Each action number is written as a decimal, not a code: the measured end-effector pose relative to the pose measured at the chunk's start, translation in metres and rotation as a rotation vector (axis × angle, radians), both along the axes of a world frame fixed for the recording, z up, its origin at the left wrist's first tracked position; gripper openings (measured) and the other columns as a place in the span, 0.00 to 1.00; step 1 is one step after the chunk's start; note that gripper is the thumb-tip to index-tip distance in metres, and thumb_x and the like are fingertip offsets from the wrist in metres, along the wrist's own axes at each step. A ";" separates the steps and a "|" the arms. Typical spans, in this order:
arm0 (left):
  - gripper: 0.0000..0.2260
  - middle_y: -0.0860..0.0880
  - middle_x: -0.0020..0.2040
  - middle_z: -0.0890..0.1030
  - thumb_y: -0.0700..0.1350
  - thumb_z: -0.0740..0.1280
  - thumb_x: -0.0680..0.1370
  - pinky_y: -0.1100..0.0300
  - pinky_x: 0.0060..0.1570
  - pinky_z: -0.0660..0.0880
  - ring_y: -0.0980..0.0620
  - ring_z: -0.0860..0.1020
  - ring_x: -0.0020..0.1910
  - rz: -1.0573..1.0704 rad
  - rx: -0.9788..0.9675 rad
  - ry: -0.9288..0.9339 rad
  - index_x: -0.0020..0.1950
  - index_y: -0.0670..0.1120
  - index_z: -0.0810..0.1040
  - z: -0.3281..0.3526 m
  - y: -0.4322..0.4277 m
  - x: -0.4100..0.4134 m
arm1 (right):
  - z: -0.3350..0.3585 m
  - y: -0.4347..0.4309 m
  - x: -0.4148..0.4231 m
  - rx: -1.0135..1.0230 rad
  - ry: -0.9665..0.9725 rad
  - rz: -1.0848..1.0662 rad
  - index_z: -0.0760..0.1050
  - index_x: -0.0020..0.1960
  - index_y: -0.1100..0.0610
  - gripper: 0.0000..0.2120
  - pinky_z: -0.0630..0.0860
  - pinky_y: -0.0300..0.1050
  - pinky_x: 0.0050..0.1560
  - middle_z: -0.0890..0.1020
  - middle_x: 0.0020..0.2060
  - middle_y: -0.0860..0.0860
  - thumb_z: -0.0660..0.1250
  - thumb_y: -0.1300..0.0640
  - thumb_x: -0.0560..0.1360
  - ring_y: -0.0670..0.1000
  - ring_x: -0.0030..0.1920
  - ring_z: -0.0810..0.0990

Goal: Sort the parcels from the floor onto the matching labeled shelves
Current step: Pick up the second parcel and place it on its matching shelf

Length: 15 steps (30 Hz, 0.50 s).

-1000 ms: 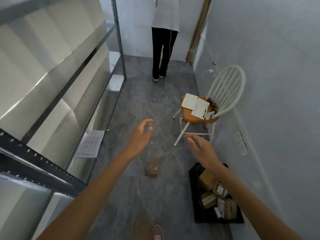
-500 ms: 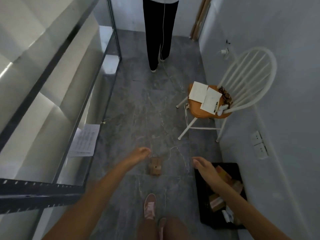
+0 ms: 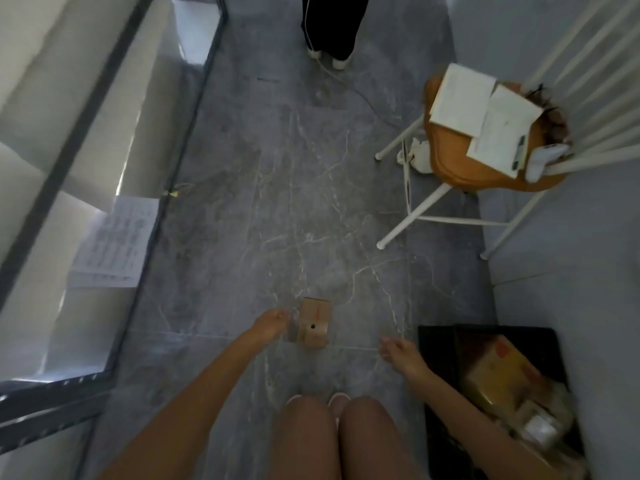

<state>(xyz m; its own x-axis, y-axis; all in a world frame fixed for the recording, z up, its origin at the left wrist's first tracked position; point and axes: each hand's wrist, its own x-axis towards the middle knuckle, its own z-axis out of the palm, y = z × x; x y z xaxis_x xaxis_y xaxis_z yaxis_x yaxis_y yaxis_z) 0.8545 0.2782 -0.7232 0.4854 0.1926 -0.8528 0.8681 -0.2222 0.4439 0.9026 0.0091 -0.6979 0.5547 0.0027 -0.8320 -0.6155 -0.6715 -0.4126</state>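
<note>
Prob. early: shelves along the floor's left edge show no parcels, only a paper sheet. Black crate at the near-right corner is full w/ boxes. Small brown cardboard parcel, taped, dark dot on it, stands mid-floor. Left hand is just beside it, fingers loosely curled, gripping nothing; right hand relaxed, holding nothing.

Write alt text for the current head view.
A crouching person's left hand reaches beside a small cardboard parcel on the floor, contact unclear; the right hand hovers open next to a black crate of more parcels. Metal shelving lines the left, a white chair with papers stands at right, and another person's legs show at top.
</note>
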 end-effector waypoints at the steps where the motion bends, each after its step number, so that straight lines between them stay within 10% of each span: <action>1: 0.16 0.36 0.66 0.74 0.44 0.58 0.80 0.48 0.65 0.70 0.39 0.73 0.63 0.002 0.016 -0.001 0.65 0.38 0.72 -0.035 -0.002 0.005 | -0.038 0.008 0.008 0.005 0.028 -0.020 0.76 0.55 0.71 0.17 0.73 0.52 0.54 0.80 0.55 0.67 0.57 0.57 0.80 0.63 0.54 0.78; 9: 0.26 0.49 0.71 0.68 0.45 0.64 0.75 0.51 0.66 0.68 0.44 0.69 0.68 -0.003 -0.167 0.034 0.72 0.45 0.63 -0.279 -0.019 0.026 | -0.267 0.063 0.035 0.199 0.365 -0.005 0.69 0.61 0.54 0.11 0.70 0.46 0.55 0.75 0.50 0.50 0.57 0.58 0.79 0.50 0.51 0.75; 15: 0.15 0.46 0.63 0.77 0.44 0.60 0.80 0.56 0.55 0.73 0.48 0.76 0.56 0.200 -0.224 -0.034 0.67 0.44 0.72 -0.244 -0.041 0.023 | -0.246 0.085 0.044 0.217 0.425 0.179 0.64 0.70 0.49 0.22 0.68 0.53 0.58 0.73 0.66 0.50 0.59 0.61 0.78 0.55 0.66 0.72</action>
